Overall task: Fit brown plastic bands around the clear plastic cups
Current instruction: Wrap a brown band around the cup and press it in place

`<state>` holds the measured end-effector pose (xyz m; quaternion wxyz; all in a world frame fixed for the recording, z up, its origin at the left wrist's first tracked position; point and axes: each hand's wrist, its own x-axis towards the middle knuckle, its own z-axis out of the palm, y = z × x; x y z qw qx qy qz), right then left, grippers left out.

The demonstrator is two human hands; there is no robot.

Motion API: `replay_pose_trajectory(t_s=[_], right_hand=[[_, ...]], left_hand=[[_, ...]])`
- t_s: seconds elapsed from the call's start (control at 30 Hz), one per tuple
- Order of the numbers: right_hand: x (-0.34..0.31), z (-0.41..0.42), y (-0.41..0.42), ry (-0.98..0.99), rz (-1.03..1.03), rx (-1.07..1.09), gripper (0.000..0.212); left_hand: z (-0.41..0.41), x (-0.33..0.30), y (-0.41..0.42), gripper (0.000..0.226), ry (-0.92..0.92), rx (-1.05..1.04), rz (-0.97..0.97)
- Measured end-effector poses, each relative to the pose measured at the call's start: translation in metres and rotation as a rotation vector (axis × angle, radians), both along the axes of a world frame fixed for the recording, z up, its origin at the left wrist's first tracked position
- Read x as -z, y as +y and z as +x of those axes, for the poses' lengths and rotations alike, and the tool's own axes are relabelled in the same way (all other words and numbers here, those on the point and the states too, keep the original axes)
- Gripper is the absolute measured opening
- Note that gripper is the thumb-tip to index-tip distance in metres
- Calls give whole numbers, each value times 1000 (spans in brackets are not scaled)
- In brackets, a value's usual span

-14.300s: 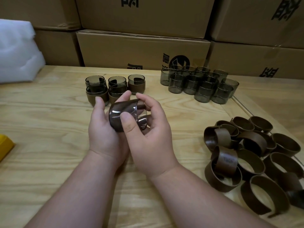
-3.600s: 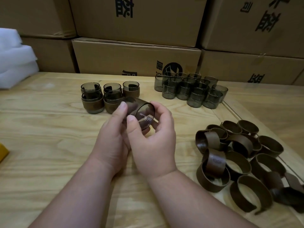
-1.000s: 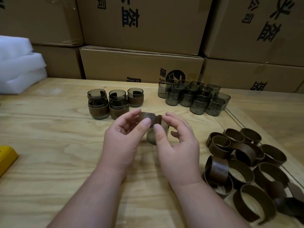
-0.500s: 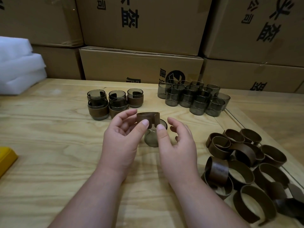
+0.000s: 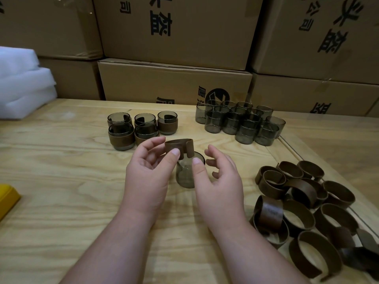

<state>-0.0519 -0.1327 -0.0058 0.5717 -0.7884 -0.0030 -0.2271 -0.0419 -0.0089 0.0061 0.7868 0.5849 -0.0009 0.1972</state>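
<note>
Your left hand (image 5: 146,177) pinches a brown band (image 5: 179,147) between thumb and forefinger, gripping the band's near left end beside its split. The band sits raised over the mouth of a clear cup (image 5: 187,173), tilted, with the split facing you; it is not yet seated around the cup wall.

The cup stands upright on the wooden surface (image 5: 61,191), between your two hands at the centre of view. Your right hand (image 5: 219,179) has its thumb tip against the cup's near rim at the band's right end; its other fingers are loosely curled and spread beyond the cup. Whether they touch the cup or the band cannot be told.

At 11 o'clock from the cup, five banded cups (image 5: 141,129) stand upright in a tight cluster, near your left fingertips but apart from them. At 1 o'clock, a group of bare cups (image 5: 240,123) stands packed together, well apart from your hands. At 3 to 5 o'clock, a heap of loose bands (image 5: 307,212) lies on the surface, some on edge, some overlapping, clear of your right wrist.

Cardboard boxes (image 5: 174,83) are stacked along the far edge at 12 o'clock. White foam sheets (image 5: 22,85) lie at 10 o'clock. A yellow object (image 5: 7,199) shows at the 9 o'clock edge, cut off by the frame.
</note>
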Motion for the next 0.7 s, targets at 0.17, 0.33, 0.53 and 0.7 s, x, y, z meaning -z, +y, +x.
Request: replay_pose_trajectory(t_s=[0.17, 0.33, 0.53, 0.7], right_hand=[[0, -1, 1, -4, -4, -1, 58], [-5, -5, 1, -30, 51, -28, 41], [-6, -6, -1, -78, 76, -8, 31], [-5, -5, -3, -51, 63, -15, 36]], left_hand=[[0, 1, 1, 32, 8, 7, 12], [1, 4, 2, 41, -15, 81, 79], [-1, 4, 3, 44, 0, 115, 110], [1, 3, 6, 46, 28, 60, 137]])
